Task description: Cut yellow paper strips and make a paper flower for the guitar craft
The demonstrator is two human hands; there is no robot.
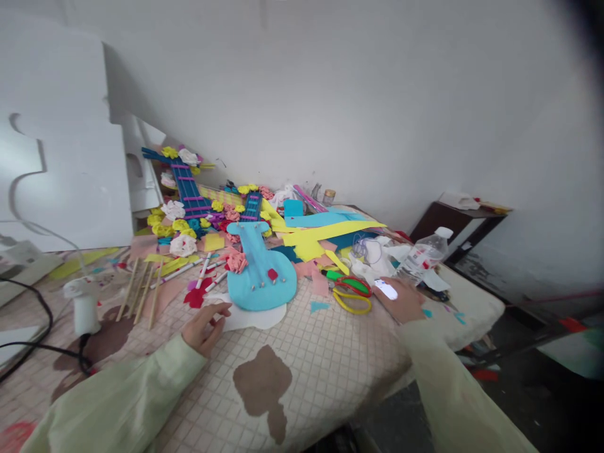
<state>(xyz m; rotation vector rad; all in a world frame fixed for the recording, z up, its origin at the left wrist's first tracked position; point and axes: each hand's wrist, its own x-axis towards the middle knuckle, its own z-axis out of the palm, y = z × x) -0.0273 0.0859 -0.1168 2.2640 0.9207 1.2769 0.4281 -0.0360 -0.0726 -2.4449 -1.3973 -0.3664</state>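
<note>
My left hand [206, 326] rests on the quilted bed cover with its fingers curled on the edge of a white foam sheet [252, 316]. On that sheet lies a light blue guitar cut-out [260, 277] with a small red piece on its body. My right hand [401, 299] lies further right, closed over a small white glowing thing [385, 289], perhaps a phone. Just left of it are scissors with red and yellow handles [353, 293] and a green marker [336, 275].
A dark blue guitar with paper flowers [187, 189] leans at the back among yellow and blue paper sheets [321, 234]. Wooden sticks [141, 289], markers, a white glue gun [85, 305] with black cable sit left. A water bottle [427, 251] and dark side table [455, 223] are right.
</note>
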